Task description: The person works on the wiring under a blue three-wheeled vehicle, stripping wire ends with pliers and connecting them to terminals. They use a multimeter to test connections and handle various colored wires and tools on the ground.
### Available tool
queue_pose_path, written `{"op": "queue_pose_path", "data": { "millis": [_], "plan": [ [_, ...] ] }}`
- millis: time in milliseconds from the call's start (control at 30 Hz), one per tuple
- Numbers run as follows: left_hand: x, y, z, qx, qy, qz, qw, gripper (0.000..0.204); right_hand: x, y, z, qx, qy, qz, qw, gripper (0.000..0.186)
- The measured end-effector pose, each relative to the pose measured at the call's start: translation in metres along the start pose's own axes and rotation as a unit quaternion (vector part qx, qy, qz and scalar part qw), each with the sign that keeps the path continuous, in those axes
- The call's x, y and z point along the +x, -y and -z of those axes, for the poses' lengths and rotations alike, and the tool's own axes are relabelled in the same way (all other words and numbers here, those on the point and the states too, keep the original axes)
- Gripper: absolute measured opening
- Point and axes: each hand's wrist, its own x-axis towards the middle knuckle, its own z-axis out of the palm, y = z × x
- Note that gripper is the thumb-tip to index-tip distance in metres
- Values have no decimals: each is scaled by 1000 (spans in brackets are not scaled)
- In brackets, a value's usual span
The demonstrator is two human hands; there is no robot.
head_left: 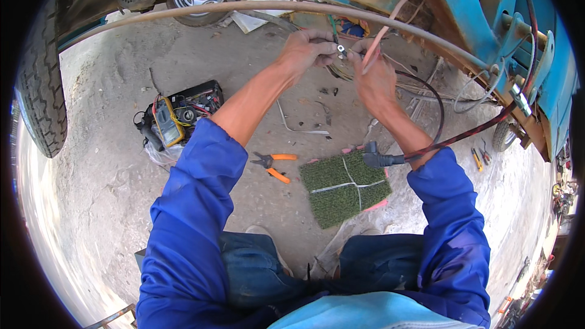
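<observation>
Out in front, under the vehicle frame, my two hands meet at a small shiny metal terminal (341, 49). My left hand (304, 50) is closed, its thumb and fingertips pinched at the terminal's left side. From the other side, my right hand (373, 76) also pinches, fingertips against the terminal and the thin wires behind it. A green wire (333, 23) rises just above the left fingertips. A pink-orange hose (379, 36) passes in front of the right fingers and hides part of them. Which strands each hand grips is too small to tell.
Orange-handled wire strippers (274, 166) lie on the ground left of a strapped green turf pad (332, 192). A yellow multimeter (167, 123) rests against a black case of parts (204, 94). A cable with a black plug (382, 158) hangs by my right forearm. Blue metalwork (460, 12) stands right, a tyre (42, 79) left.
</observation>
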Motion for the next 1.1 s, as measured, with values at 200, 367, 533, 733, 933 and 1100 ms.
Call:
{"op": "queue_pose_path", "data": {
  "millis": [200,367,533,733,933,1100],
  "plan": [
    [5,-1,-3,0,-5,-3,1000,33,4,5,-2,15,0,-18,1000,23],
    [0,-4,-2,-12,-15,-4,1000,35,4,6,-1,25,-6,-8,1000,22],
    [-4,-6,-2,8,-5,-20,1000,36,4,7,-3,14,-10,-6,1000,23],
    [-4,-3,-3,37,-23,-36,998,33,1,9,-3,-11,-18,15,1000,25],
    [-3,3,-8,-4,-54,-67,996,24,-1,11,-1,5,-10,-7,1000,25],
    [-7,-2,-7,-4,-55,-33,998,29,-2,10,-1,40,-10,-1,999,25]
  ]
}}
